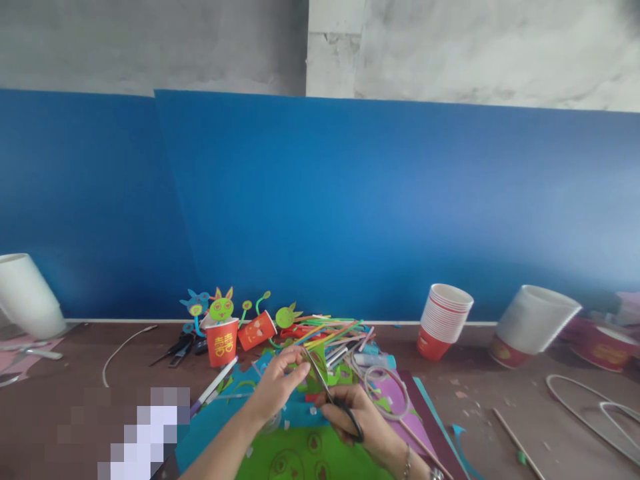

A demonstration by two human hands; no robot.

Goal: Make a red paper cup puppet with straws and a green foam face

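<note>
My right hand (357, 417) grips a pair of scissors (320, 375) by the black handles, the blades pointing up and left. The fingers of my left hand (281, 381) are pinched together beside the blade tips; whatever they hold is too small to make out. A green paper piece (321, 355) shows just behind the blades. Below both hands lies a green sheet (265, 448) with drawn outlines, on top of a blue sheet (200, 427).
Red paper cups (223, 345) with green and blue paper animals stand at the back left, near colourful straws (330, 333). A cup stack (445, 320) rises at right. A glue stick (375, 361), a cable loop (387, 393) and a wooden stick (517, 443) lie around.
</note>
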